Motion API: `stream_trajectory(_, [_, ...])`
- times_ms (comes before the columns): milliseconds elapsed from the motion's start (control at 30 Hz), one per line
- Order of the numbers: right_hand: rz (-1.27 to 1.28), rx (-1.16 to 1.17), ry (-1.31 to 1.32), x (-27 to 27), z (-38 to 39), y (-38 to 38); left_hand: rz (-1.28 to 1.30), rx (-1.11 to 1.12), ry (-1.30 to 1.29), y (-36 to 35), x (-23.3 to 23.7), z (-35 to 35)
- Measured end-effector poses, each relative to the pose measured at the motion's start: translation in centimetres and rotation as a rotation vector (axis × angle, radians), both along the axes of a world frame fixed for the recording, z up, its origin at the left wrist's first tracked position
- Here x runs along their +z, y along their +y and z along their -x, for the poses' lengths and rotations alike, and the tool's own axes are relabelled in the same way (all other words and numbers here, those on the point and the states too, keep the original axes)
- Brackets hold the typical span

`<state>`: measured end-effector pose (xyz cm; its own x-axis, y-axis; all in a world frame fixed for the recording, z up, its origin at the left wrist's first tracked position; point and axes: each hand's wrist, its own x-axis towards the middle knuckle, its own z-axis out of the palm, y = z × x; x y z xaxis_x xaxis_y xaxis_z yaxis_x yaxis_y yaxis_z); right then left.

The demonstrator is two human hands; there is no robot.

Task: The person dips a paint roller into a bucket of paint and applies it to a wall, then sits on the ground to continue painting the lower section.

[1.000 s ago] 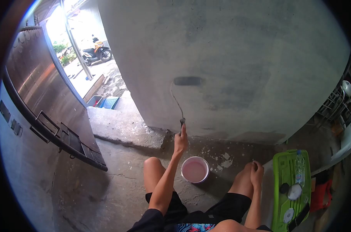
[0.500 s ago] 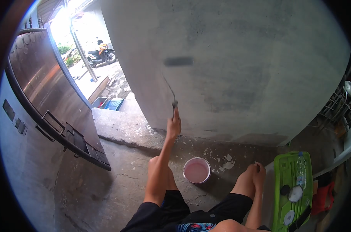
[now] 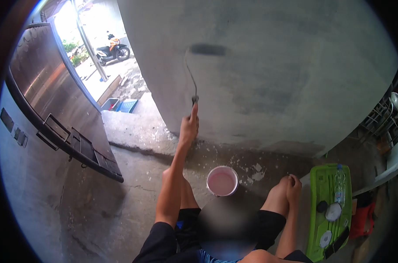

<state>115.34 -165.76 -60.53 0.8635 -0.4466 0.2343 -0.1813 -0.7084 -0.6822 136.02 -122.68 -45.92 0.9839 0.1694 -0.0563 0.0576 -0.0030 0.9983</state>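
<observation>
My left hand (image 3: 189,128) is wrapped around the grip of a paint roller (image 3: 207,49), thumb along the handle. Its thin bent metal frame (image 3: 190,74) runs up from my fist, and the dark, motion-blurred roller sleeve lies across the grey-white wall (image 3: 260,83). My right hand (image 3: 294,188) rests on my right knee with no tool in it; its fingers lie over the knee and are partly hard to see. Between my knees, on the floor, stands a white bucket (image 3: 222,193) of pinkish liquid. A blurred patch hides part of my lap.
To the right is a green plastic box lid (image 3: 315,210) carrying a clear bottle (image 3: 340,186), a white round item (image 3: 333,212) and other small things. A metal door (image 3: 45,83) stands ajar at left. A raised concrete step (image 3: 142,136) runs along the doorway; a motorbike (image 3: 113,49) is outside.
My left hand has pushed the roller upward along the wall, and the arm reaches further. My right hand stays on the knee. The view has tilted slightly.
</observation>
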Motion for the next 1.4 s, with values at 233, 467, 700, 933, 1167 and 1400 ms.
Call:
stream_trajectory(233, [0.083, -0.007, -0.040, 0.7, 0.3, 0.5, 0.503, -0.149, 0.330, -5.4, -6.1, 8.7])
stream_trajectory(467, [-0.424, 0.403, 0.155, 2.8, 2.3, 11.3, 1.163, -0.511, 0.762, -8.6, -14.8, 22.6])
stream_trajectory(700, [-1.085, 0.810, 0.660, 0.6, 1.6, 18.9, 0.912, -0.847, 0.823, -9.1, -14.7, 27.7])
stream_trajectory(933, [-0.846, 0.645, 0.830, 0.1, 1.8, 14.5, -0.398, -1.053, 0.323, -1.2, -11.9, 23.2])
stream_trajectory(1167, [-0.304, 0.653, 0.944, 2.9, 2.1, 15.3, -0.099, -0.185, 0.147, 5.5, -9.0, 13.5])
stream_trajectory(1400, [0.099, 0.578, 0.767, -1.7, 2.0, 20.1, -0.418, -0.137, -0.100, 5.2, -16.6, 8.3])
